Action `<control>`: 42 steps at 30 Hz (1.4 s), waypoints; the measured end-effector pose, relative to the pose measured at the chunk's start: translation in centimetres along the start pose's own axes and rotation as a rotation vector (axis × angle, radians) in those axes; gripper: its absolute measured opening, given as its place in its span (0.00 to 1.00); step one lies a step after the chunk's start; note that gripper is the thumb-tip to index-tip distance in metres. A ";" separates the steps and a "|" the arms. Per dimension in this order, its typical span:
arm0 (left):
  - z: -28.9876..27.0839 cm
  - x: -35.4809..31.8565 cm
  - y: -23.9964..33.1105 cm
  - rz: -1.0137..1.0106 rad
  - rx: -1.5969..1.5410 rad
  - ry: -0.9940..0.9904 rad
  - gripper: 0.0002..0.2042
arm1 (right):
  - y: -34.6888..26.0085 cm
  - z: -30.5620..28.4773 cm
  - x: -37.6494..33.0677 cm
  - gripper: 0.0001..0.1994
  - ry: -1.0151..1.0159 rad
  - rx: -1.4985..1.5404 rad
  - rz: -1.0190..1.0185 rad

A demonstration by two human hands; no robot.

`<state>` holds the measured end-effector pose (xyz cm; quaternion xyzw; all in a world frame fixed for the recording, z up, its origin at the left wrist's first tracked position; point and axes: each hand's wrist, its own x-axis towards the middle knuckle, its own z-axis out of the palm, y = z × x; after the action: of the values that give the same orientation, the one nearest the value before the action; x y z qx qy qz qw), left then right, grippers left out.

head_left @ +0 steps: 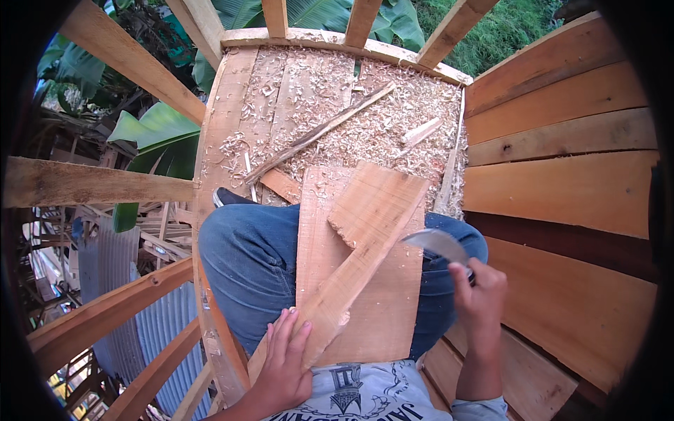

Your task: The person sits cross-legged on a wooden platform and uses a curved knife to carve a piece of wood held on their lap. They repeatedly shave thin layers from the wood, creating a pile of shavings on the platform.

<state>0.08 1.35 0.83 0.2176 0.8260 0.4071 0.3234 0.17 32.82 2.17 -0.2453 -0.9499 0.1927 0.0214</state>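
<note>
Right hand of a seated worker is closed in a fist round the handle of a curved knife, fingers wrapped tight, blade pointing L. toward a paddle-shaped wood piece; the tip is just beside the piece's R. edge, tho whether it touches can't be told. Left hand lies flat on the piece's narrow lower end, fingers extended & close together. The piece rests diagonally, wide end up top, on a flat board laid across the lap, btwn two legs in blue jeans. Below is a light printed shirt. Beyond the knees, pale wood shavings cover much of the plank floor, w/ a long rough stick slanting across & a short offcut to its R. Dark shoe pokes out nr. the L. knee, a reddish plank close by. Plank wall stands at R.; outside the slatted railing at L., a broad green leaf & corrugated metal sheets.
</note>
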 end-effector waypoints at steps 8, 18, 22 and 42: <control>-0.1 0.0 -0.3 0.005 -0.016 -0.002 0.37 | -2.6 2.5 -1.2 0.24 -0.107 -0.026 -0.197; 0.0 0.0 -0.3 0.021 -0.022 0.016 0.37 | -0.8 -0.2 -0.7 0.23 0.013 -0.006 -0.002; 0.3 -0.2 -0.7 0.023 -0.015 0.021 0.37 | -3.5 2.3 -3.0 0.24 -0.185 -0.025 -0.218; -0.1 0.1 -0.8 0.021 -0.031 0.005 0.37 | -3.0 3.6 -2.8 0.23 -0.162 0.029 -0.198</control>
<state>-0.09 0.88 0.15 0.2203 0.8180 0.4240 0.3203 0.73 27.82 0.12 -0.1334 -0.9652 0.2227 -0.0329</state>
